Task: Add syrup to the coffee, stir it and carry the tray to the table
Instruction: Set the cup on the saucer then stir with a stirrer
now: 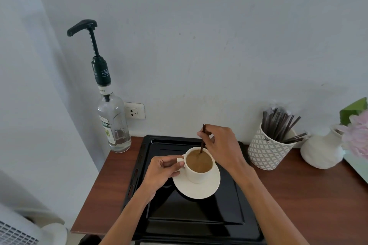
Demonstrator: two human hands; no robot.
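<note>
Stir step in hand. Right hand [221, 145] pinches the stirrer [203, 141] between fingertips, its lower end dipped in the coffee [199, 161]. Left hand [163, 171] is closed on the cup [199, 167] handle, steadying it on the saucer [197, 187], which sits on the black tray [229, 215] on the desk [310, 195]. Syrup bottle [113, 125] stands well beyond the left hand, off the tray. Next, probably: stirrer out, both hands to the tray edges, level lift.

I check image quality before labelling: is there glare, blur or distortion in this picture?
Head view: soft, even light; bright glare streaks on the glossy black tray; wide-angle bending tilts the syrup bottle; flowers at the right edge look blurred; cup is sharp.
</note>
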